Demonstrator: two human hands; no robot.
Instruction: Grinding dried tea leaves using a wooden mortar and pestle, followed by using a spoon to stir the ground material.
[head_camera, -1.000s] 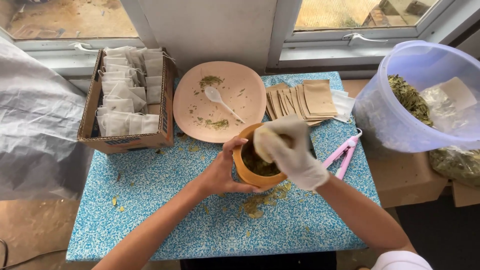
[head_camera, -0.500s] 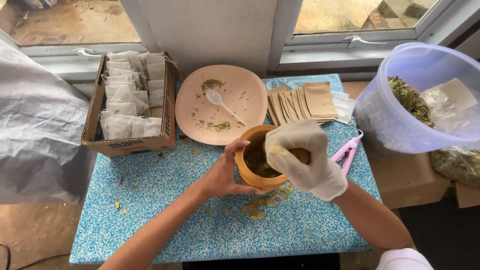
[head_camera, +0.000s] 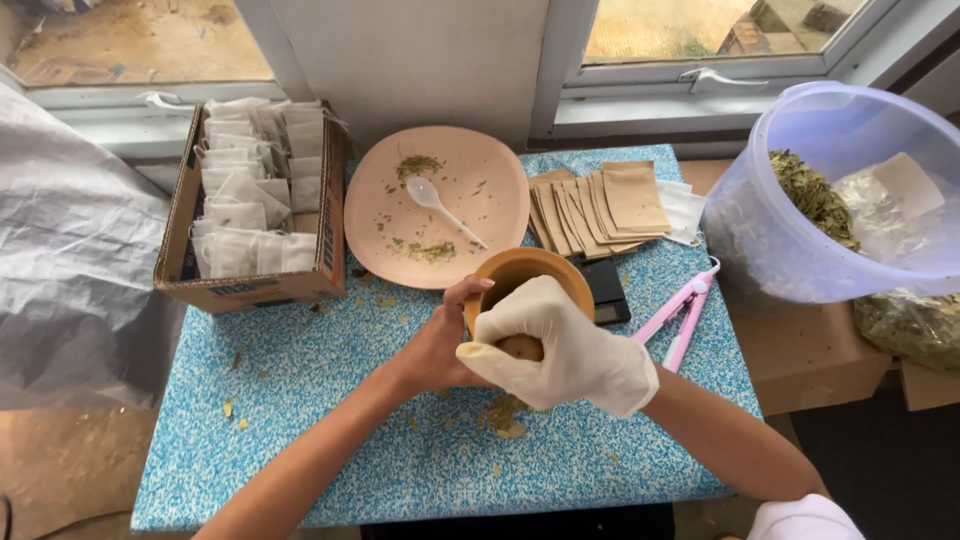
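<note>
Gloved right hand (head_camera: 565, 345) wrapped tight round a wooden pestle (head_camera: 521, 348), fingers clamped on it; only a tan bit of the pestle visible btwn glove fingers, so long axis hard to read, though apparently pointing down into the wooden mortar (head_camera: 527, 272). Bare left hand (head_camera: 443, 338) cupped vs. the mortar's left wall, thumb hooked at the rim, fingers curled on the outside, pressed on. Mortar near centre of the blue speckled tabletop (head_camera: 330, 420), directly under and just beyond the right fist; right hand on top, left hand alongside. Just behind: pink plate (head_camera: 490, 200) w/ white plastic spoon (head_camera: 440, 205) and leaf crumbs. Fan of brown paper sachets (head_camera: 610, 205) to the right of plate. Cardboard box (head_camera: 335, 230) of filled white bags at far left. Pink sealing tool (head_camera: 680, 315) right of mortar. Big clear tub (head_camera: 850, 130) of dried leaves at right edge.
</note>
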